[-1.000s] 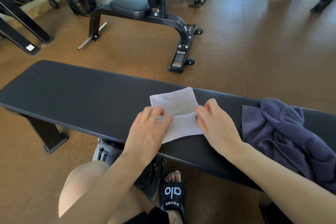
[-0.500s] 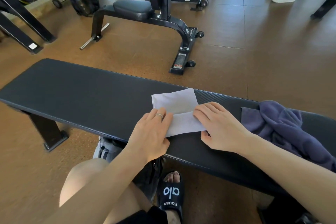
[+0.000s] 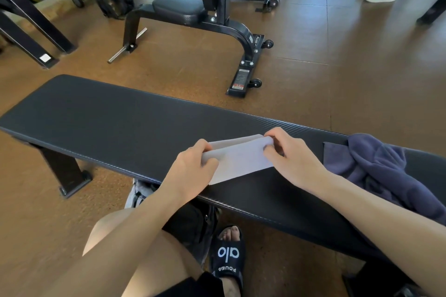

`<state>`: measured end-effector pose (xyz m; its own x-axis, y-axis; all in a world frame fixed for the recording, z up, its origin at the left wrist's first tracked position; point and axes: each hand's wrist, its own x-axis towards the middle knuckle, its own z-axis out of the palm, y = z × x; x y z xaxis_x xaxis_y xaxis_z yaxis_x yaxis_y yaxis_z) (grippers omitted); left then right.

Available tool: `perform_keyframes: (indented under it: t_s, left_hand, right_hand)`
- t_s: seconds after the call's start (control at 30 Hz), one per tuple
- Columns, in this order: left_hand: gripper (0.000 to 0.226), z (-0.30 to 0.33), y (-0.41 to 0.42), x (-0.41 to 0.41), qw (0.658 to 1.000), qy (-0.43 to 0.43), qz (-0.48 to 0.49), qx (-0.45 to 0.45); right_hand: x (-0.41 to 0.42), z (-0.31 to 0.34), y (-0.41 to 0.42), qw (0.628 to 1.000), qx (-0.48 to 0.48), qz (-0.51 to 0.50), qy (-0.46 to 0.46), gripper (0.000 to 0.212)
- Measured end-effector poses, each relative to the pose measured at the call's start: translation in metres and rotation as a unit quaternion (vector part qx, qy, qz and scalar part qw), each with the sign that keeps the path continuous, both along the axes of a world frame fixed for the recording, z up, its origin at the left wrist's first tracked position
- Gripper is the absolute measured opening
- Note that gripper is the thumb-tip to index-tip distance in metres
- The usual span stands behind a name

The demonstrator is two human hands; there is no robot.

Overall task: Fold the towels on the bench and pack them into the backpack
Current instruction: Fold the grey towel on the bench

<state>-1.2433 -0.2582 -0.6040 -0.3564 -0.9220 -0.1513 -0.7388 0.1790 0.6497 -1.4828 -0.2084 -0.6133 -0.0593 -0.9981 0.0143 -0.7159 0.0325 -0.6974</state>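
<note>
Both hands went from pressing flat to pinching: left hand (image 3: 190,166) and right hand (image 3: 290,158) now clamp the white towel's (image 3: 237,159) ends near the bench's (image 3: 108,116) front edge, probably lifting for another fold. Purple towel (image 3: 376,164) waits crumpled toward the right end.

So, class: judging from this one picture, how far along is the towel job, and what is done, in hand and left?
Done: the white towel on the bench is already folded small. In hand: the left hand and right hand pinch its ends, making another fold. Left: the purple towel lies crumpled at the bench's right end, unfolded. Nothing looks packed; a bag shows partly under the bench.
</note>
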Motion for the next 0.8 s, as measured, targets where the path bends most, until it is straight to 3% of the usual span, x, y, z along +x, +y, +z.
perform_keyframes:
  t_s: [0.2,0.4,0.53,0.67,0.73,0.8]
  left_hand:
    - [0.009,-0.008,-0.008,0.002,0.998,0.028,0.050,0.004]
    - [0.015,-0.013,-0.016,0.003,0.998,0.040,0.054,-0.011]
    - [0.016,-0.017,-0.020,0.002,0.997,0.043,0.060,-0.026]
    - [0.022,-0.020,-0.020,0.000,0.996,0.037,0.077,-0.039]
    - [0.028,-0.018,-0.018,0.000,0.992,-0.017,0.068,-0.109]
    - [0.030,-0.014,-0.017,-0.001,0.967,-0.091,0.011,-0.239]
  right_hand:
    - [0.006,0.002,-0.012,0.999,0.029,-0.041,-0.002,0.013]
    - [0.011,-0.007,-0.021,0.994,0.050,-0.088,0.031,0.023]
    - [0.009,-0.010,-0.024,0.993,0.088,-0.085,0.007,0.019]
    - [0.008,-0.010,-0.023,0.995,0.066,-0.075,0.003,0.014]
    - [0.010,-0.010,-0.023,0.997,0.041,-0.058,0.034,0.020]
    - [0.013,-0.012,-0.023,0.995,0.025,-0.044,0.087,0.023]
